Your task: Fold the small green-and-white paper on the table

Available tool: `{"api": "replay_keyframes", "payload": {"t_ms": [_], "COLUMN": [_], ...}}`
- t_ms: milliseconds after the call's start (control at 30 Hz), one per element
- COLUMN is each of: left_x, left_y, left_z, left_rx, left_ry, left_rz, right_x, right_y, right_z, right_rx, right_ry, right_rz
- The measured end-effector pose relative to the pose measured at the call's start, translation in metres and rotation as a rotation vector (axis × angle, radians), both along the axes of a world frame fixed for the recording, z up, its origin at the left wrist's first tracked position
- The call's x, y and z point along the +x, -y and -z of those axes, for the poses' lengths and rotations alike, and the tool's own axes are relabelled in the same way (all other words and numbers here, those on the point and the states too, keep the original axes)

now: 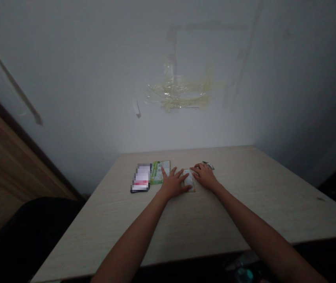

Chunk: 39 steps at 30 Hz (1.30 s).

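My left hand lies spread over the table, palm down. Its thumb and a finger rest on a small, flat, pale packet or card with printing on it. Its other fingers reach the edge of a green and white printed packet. On the far side of the pale piece, my right hand has its fingers stretched out, with the tips at the piece's right edge. A small dark and white flat piece sticks out behind my right hand, mostly covered by it.
Left of the green packet lies a dark-edged flat device, like a phone, with a pixelated screen. The pale wooden table meets a grey wall with yellowed tape. A dark rounded shape stands at the left, beside wooden panelling.
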<state>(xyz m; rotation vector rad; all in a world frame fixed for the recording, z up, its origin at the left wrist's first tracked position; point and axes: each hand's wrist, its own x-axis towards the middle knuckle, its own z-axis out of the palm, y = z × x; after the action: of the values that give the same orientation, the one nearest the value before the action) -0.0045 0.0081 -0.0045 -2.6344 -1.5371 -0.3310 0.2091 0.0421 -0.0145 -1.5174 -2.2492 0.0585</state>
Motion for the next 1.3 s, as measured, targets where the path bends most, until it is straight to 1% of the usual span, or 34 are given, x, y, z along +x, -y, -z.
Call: {"api": "replay_keyframes", "payload": {"t_ms": [167, 300, 433, 733, 1033, 1300], "left_x": [0.0, 0.0, -0.001, -0.001, -0.002, -0.002], "left_y": [0.003, 0.002, 0.001, 0.0, 0.001, 0.0], "left_z": [-0.002, -0.001, 0.001, 0.002, 0.003, 0.004], "left_rx": [0.008, 0.007, 0.014, 0.025, 0.035, 0.044], "left_ry": [0.007, 0.02, 0.017, -0.011, 0.001, 0.006], "left_rz": [0.002, 0.005, 0.007, -0.009, 0.003, 0.003], "right_x": [0.004, 0.003, 0.003, 0.007, 0.013, 0.017], "right_y": [-0.002, -0.002, -0.002, 0.0, 0.003, 0.011], "right_z": [0.002, 0.001, 0.0, -0.001, -0.003, -0.006], "right_rx": [0.002, 0.003, -0.019, -0.059, -0.178, -0.277], "right_ry": [-0.062, -0.088, -0.084, -0.072, -0.036, -0.055], "right_rz": [-0.024, 0.005, 0.013, -0.029, -0.105, -0.177]}}
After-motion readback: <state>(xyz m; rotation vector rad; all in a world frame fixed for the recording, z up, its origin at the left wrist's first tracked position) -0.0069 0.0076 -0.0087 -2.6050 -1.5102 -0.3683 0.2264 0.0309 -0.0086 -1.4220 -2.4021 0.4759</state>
